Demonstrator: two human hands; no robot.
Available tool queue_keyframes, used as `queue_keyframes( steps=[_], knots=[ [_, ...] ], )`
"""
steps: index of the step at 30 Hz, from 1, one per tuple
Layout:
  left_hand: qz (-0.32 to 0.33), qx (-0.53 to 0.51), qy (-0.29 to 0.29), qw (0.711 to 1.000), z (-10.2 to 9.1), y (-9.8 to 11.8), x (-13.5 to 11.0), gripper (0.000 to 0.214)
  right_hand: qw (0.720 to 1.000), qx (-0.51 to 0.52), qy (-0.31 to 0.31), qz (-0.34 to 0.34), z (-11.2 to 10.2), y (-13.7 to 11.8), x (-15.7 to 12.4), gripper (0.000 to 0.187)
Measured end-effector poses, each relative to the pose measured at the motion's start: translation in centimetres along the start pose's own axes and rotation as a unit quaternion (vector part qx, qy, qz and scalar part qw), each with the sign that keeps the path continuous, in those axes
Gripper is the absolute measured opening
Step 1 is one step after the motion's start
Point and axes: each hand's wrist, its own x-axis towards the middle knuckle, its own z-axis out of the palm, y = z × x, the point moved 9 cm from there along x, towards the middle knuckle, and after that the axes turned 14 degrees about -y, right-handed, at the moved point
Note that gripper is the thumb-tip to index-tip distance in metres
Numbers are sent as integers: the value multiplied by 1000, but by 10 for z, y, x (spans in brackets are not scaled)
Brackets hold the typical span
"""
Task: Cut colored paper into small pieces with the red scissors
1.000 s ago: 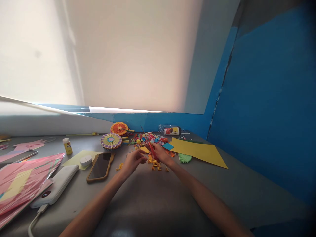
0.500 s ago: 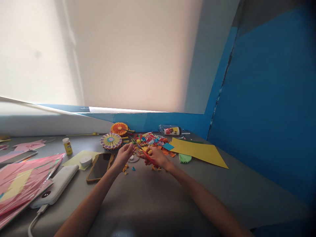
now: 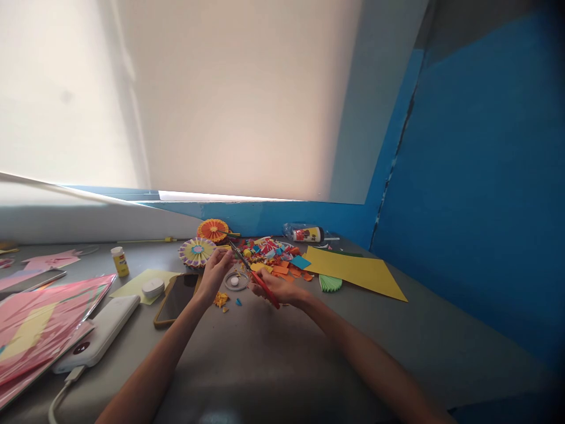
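My right hand (image 3: 274, 285) is closed around the red handles of a pair of scissors (image 3: 265, 287), whose dark blades point up and left. The blade tips lie close to the fingers of my left hand (image 3: 216, 271). Those left fingers are pinched together, and whatever is between them is too small to make out. Just behind both hands spreads a heap of coloured paper scraps (image 3: 273, 253). Beneath, between the hands, a white round piece (image 3: 235, 281) sits within a clear ring on the table. Orange-yellow bits (image 3: 220, 300) lie near my left wrist.
Two pleated paper rosettes, one orange (image 3: 213, 229) and one cream-purple (image 3: 197, 252), stand at the back. To the right are a yellow sheet (image 3: 357, 272), a green folded fan (image 3: 330, 284) and a glue bottle (image 3: 308, 234). A phone (image 3: 176, 299), power bank (image 3: 99, 335) and small yellow bottle (image 3: 119, 261) lie left.
My left hand has moved slightly up and left. My right hand has shifted a little lower with the scissors, uncovering the white round piece and the ring.
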Motion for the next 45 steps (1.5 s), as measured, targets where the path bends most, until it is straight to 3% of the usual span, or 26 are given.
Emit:
queue_keyframes(
  steps=[5, 13, 19, 27, 31, 40, 45],
  knots=[
    [-10, 19, -50, 999, 10, 3, -1, 33, 1000, -22, -19, -1, 6, -6, -3, 43],
    [-20, 25, -90, 995, 16, -4, -1, 31, 999, -48, 6, -1, 1, -6, -4, 44],
    [-28, 36, -86, 995, 13, -4, -1, 34, 998, -68, 16, 1, -1, -7, -7, 45],
    [-41, 12, -95, 995, 12, -14, 3, 36, 999, 22, 24, -20, -5, 22, 13, 39],
    [-28, 5, -85, 996, 11, -15, 4, 37, 997, 42, 28, -51, -5, 20, 16, 43],
    [-21, -9, -74, 997, 9, -16, 6, 34, 997, 33, 38, -55, -2, 1, 7, 49],
    [-17, -20, -76, 997, 9, -16, 7, 33, 997, 19, 55, -51, -8, 4, 6, 50]
  ],
)
